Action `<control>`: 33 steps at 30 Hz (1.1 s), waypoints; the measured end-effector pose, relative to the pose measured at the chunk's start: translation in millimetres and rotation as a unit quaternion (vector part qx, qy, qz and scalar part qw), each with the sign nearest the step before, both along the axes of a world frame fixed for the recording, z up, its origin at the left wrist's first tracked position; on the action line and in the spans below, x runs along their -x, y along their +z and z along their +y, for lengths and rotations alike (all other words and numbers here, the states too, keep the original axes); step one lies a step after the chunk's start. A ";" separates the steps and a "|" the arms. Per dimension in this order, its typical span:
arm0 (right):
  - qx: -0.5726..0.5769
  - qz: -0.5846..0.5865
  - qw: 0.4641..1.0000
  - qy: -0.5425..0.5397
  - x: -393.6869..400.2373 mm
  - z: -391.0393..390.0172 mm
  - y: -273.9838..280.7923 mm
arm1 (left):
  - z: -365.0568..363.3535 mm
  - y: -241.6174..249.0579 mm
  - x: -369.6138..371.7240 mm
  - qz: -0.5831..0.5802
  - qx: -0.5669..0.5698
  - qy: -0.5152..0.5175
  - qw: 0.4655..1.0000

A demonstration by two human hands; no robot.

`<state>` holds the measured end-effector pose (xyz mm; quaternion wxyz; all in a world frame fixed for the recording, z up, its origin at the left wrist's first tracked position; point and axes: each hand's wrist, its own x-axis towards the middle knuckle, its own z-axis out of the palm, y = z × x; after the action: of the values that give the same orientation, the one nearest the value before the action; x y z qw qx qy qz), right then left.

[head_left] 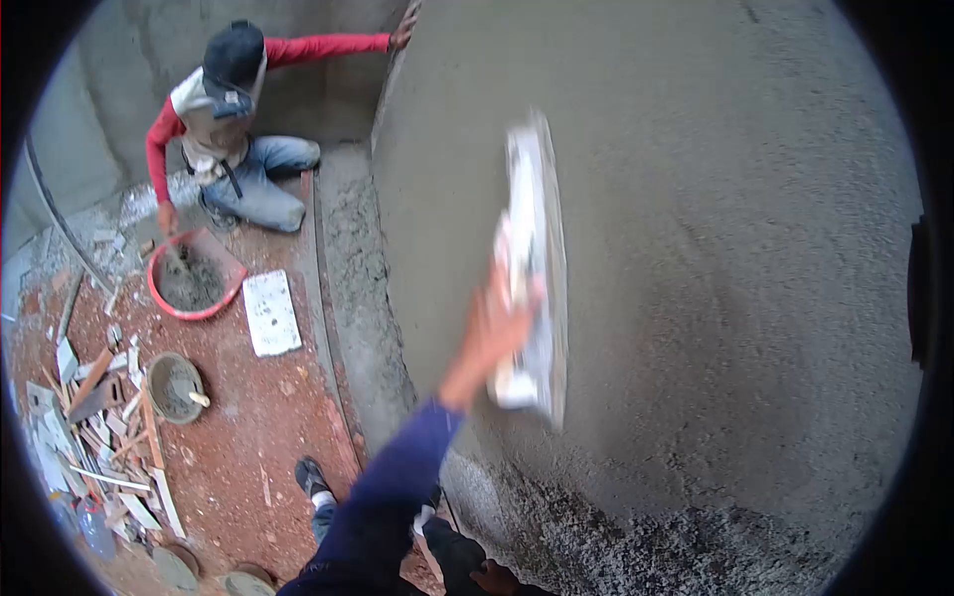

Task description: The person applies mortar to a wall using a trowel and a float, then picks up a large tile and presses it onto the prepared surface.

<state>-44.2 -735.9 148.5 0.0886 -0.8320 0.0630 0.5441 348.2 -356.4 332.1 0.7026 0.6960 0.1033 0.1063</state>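
My left hand (494, 333), at the end of a dark blue sleeve, is closed around the handle of a long plastering float (533, 179). The float is upright, blurred by motion, and lies against or very close to the grey wet plaster wall (686, 189). Smooth plaster surrounds its upper part, with a rougher surface to the right. At the bottom edge, my right hand (494, 578) shows only as a small dark shape near my leg. Its fingers cannot be made out.
A kneeling co-worker (234, 139) touches the wall edge and reaches into a red basin (199, 310) of mortar. A white speckled board (270, 313), a mortar bucket (177, 387), a handsaw (96, 399) and scrap wood (164, 502) lie on the reddish ground (248, 457). Rough mortar runs along the wall's foot.
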 end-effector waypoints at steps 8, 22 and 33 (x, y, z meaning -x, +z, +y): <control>-0.055 -0.037 0.997 -0.047 -18.0 25.8 -3.0 | -66.5 -113.4 70.7 0.109 0.119 0.072 0.984; -0.186 -0.276 0.937 0.110 -32.2 18.8 -46.8 | -73.5 23.3 100.7 -0.097 -0.015 0.053 0.994; -0.171 -0.027 0.953 -0.250 -21.3 60.3 64.4 | -21.3 184.8 42.0 -0.199 -0.153 0.008 0.968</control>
<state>-22.9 -675.7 213.0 0.3639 -0.7766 0.1725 0.4844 306.2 -377.7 516.9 0.5936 0.7589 -0.0502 0.2632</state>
